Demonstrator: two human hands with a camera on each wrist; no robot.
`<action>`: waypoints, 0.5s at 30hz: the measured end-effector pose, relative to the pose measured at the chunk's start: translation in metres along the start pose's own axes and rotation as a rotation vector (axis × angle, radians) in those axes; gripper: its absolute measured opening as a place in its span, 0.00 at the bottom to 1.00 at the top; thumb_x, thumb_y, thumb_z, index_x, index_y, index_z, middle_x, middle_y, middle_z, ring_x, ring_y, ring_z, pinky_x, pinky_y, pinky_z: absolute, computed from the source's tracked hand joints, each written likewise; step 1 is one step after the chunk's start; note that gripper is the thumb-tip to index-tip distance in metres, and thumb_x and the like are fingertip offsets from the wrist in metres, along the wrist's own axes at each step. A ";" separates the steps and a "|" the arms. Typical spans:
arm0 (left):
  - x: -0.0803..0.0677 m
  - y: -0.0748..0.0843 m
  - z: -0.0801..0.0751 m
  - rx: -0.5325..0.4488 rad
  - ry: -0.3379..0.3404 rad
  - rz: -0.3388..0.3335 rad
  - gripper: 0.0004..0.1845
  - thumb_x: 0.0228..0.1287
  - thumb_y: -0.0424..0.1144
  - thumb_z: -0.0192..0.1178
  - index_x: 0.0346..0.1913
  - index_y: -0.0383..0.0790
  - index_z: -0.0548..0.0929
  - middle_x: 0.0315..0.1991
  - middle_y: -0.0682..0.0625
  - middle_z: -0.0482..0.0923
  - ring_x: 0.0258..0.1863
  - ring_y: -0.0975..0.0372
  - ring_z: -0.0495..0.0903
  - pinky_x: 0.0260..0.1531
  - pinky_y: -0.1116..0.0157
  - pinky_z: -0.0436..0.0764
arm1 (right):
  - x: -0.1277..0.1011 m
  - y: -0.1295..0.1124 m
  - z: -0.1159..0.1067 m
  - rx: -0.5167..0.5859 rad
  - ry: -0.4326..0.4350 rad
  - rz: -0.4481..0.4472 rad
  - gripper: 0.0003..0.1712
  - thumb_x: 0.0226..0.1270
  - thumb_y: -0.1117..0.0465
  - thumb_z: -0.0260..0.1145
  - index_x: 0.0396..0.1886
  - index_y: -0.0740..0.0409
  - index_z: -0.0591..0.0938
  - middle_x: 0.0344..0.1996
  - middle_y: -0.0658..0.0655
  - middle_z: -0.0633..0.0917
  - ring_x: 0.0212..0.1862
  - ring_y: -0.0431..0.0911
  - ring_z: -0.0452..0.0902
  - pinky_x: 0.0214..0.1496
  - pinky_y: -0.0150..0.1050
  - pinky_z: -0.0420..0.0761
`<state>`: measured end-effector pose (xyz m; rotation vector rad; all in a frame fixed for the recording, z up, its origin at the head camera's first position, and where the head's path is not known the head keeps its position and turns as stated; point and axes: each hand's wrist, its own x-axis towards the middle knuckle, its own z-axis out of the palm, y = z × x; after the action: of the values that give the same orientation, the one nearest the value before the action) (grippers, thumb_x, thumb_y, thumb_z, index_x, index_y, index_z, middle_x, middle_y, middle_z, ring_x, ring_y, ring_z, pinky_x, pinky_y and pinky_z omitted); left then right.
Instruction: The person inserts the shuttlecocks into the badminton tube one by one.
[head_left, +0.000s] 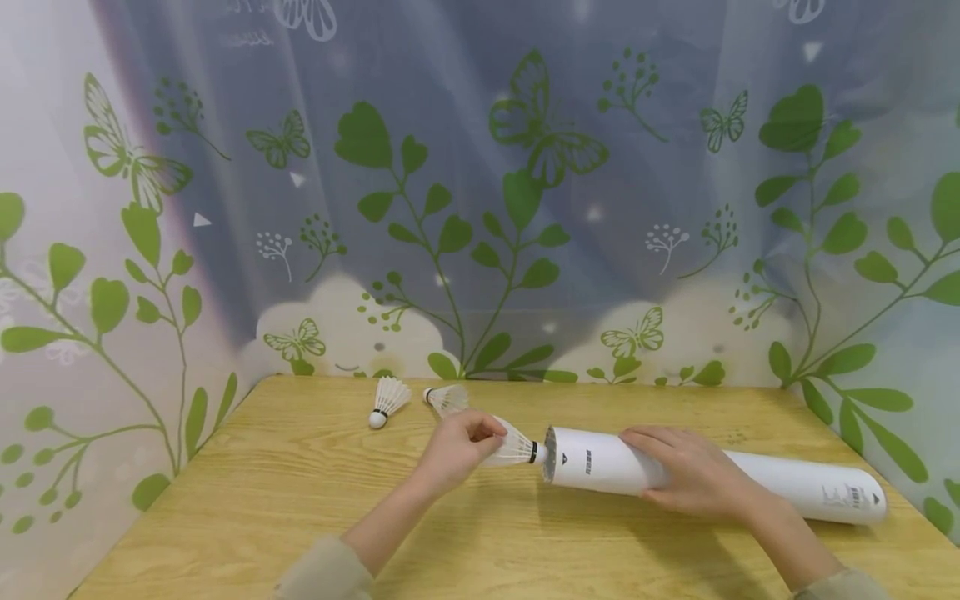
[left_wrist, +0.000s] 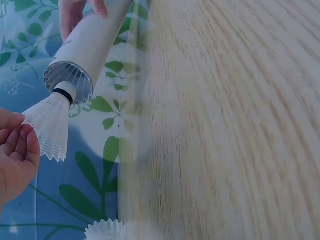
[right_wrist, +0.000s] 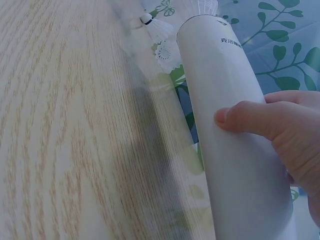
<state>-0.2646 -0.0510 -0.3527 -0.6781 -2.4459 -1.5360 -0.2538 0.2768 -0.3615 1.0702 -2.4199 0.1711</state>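
My left hand pinches a white shuttlecock by the edge of its feathered skirt. The cork end, ringed by a black band, points into the open mouth of a white cardboard tube. In the left wrist view the shuttlecock has its cork right at the tube's rim, and other feathers show inside. My right hand grips the tube around its middle, thumb on the near side; in the right wrist view that thumb lies across the white wall.
Two more shuttlecocks lie at the back of the wooden table: one to the left, another partly behind my left hand. A curtain printed with leaves and butterflies hangs along the back and sides.
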 end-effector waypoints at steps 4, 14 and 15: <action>0.001 0.004 0.006 -0.017 -0.006 -0.010 0.02 0.55 0.28 0.63 0.31 0.33 0.83 0.26 0.51 0.80 0.24 0.66 0.71 0.24 0.71 0.72 | 0.001 0.001 0.000 0.006 -0.002 -0.001 0.42 0.36 0.53 0.79 0.56 0.59 0.76 0.52 0.57 0.79 0.49 0.54 0.76 0.46 0.53 0.76; 0.000 0.007 0.023 -0.107 -0.049 -0.025 0.02 0.57 0.27 0.61 0.32 0.32 0.82 0.30 0.49 0.80 0.27 0.66 0.72 0.26 0.72 0.72 | 0.001 0.000 0.003 -0.007 0.016 -0.019 0.42 0.35 0.52 0.79 0.56 0.58 0.76 0.51 0.56 0.79 0.48 0.53 0.77 0.46 0.53 0.77; 0.000 0.007 0.025 -0.106 -0.052 -0.030 0.02 0.57 0.27 0.61 0.33 0.32 0.82 0.30 0.48 0.80 0.27 0.66 0.72 0.26 0.72 0.72 | 0.001 0.000 0.003 -0.007 0.014 -0.020 0.42 0.35 0.52 0.79 0.56 0.58 0.76 0.51 0.57 0.79 0.48 0.53 0.77 0.46 0.53 0.77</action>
<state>-0.2589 -0.0264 -0.3579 -0.7115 -2.4358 -1.6903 -0.2553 0.2754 -0.3638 1.0858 -2.3945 0.1629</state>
